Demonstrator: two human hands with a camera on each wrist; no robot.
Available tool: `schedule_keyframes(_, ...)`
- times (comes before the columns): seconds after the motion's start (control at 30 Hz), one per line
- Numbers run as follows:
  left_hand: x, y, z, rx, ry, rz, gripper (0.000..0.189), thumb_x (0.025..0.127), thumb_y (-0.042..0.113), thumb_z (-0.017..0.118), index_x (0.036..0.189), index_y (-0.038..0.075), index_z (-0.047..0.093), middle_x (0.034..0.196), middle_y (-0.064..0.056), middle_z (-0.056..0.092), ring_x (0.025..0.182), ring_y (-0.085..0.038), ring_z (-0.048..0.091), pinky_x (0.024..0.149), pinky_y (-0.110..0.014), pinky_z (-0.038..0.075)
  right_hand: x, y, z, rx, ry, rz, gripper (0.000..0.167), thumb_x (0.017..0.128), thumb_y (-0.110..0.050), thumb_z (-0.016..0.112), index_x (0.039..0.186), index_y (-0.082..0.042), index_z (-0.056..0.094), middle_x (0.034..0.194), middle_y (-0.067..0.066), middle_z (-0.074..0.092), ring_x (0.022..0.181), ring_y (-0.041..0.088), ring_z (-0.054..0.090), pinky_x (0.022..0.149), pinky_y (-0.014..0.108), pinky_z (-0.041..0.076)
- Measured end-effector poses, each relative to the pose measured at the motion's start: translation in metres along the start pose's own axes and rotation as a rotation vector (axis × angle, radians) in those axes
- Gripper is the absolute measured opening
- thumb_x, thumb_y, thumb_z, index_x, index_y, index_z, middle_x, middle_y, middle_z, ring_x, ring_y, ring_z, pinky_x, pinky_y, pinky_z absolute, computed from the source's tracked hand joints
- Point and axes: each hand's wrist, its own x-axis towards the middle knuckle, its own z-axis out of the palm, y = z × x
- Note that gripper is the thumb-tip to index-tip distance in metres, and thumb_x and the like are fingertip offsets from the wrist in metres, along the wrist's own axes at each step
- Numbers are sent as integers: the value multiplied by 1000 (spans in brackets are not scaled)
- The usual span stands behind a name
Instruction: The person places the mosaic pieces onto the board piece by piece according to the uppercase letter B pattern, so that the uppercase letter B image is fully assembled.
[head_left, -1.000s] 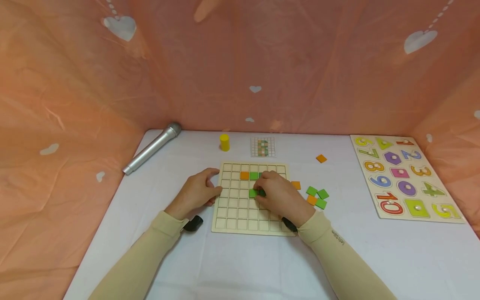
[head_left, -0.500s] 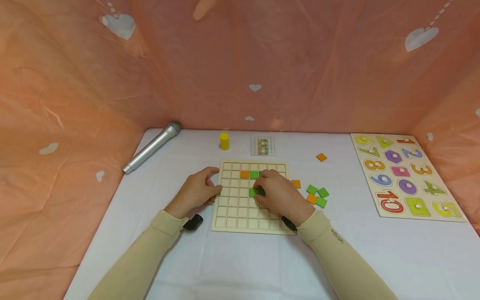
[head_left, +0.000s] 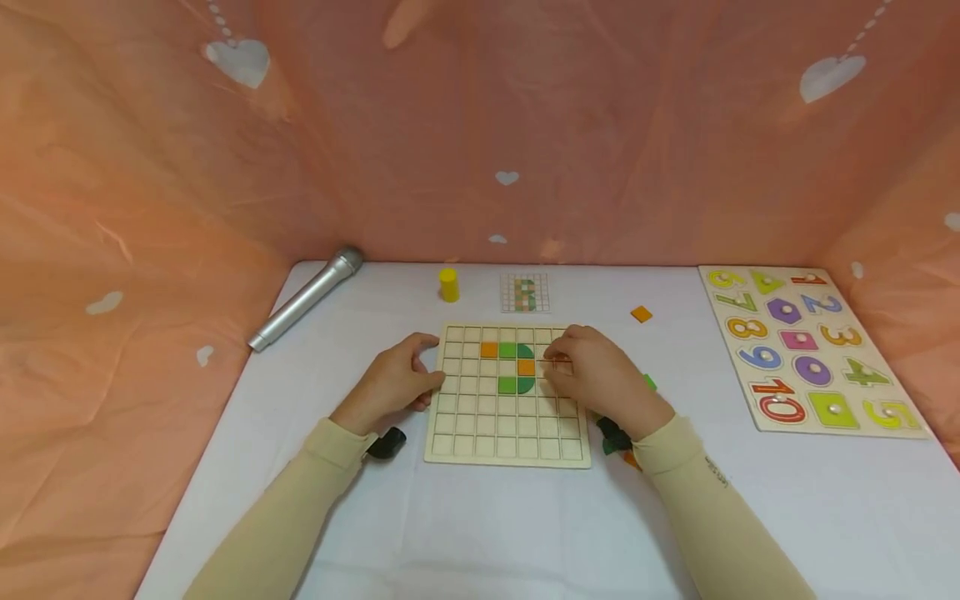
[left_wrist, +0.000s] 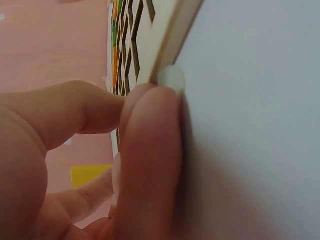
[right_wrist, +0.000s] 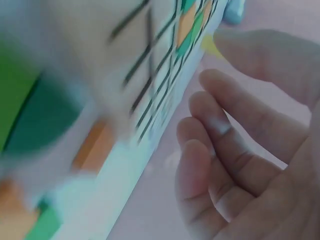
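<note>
A wooden grid board (head_left: pixel 476 425) lies flat on the table. Set in its cells are an orange square tile (head_left: pixel 489 350), a green tile (head_left: pixel 507 385), a dark green rounded tile (head_left: pixel 526 386) and a few more. My left hand (head_left: pixel 390 379) touches the board's left edge with thumb and fingertips, seen close up in the left wrist view. Over the board's right columns hovers my right hand (head_left: pixel 600 375), fingers loosely bent. The right wrist view shows nothing between those fingers. Whether they touch the board I cannot tell.
Behind the board lie a pattern card (head_left: pixel 525 293) and a yellow cylinder (head_left: pixel 449 286). A silver microphone (head_left: pixel 306 300) is at the back left, a number puzzle (head_left: pixel 813 354) at right. One orange diamond-turned tile (head_left: pixel 641 314) lies apart; loose tiles (head_left: pixel 632 459) are partly hidden under the right wrist.
My right hand has moved right, off the middle of the board, uncovering an orange tile and two dark green rounded tiles in the cells. The left hand stays at the board's edge.
</note>
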Motion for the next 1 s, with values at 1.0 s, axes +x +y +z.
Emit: schedule_keyframes(1.0,2,-1,-1,-15,-3,-17,65,99,17,78,157,16,50,88,-10,67,64,-18,68,64,-28,63,-69,93,-49,81,-104,294,29,97,-11,71,125,-13,78,125,13,71,111,32,63,98,55,56)
